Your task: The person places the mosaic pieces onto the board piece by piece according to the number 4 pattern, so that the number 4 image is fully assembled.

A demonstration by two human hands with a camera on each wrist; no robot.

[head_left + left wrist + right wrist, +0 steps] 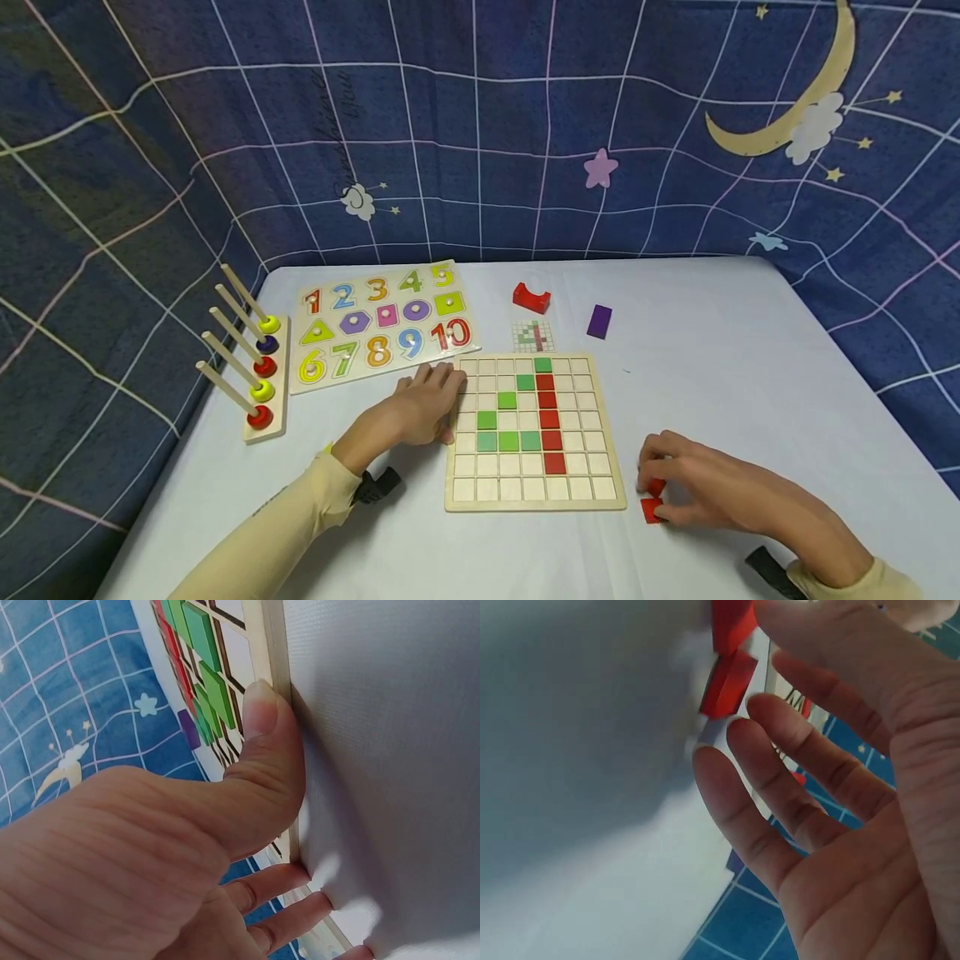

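Two red square tiles lie on the white table, just right of the wooden grid board, under the fingertips of the right hand. Its fingers curve loosely over them, touching the upper tile; a firm pinch cannot be told. The left hand rests flat against the board's left edge, thumb pressed on the frame, fingers relaxed. Green and red tiles already fill part of the grid.
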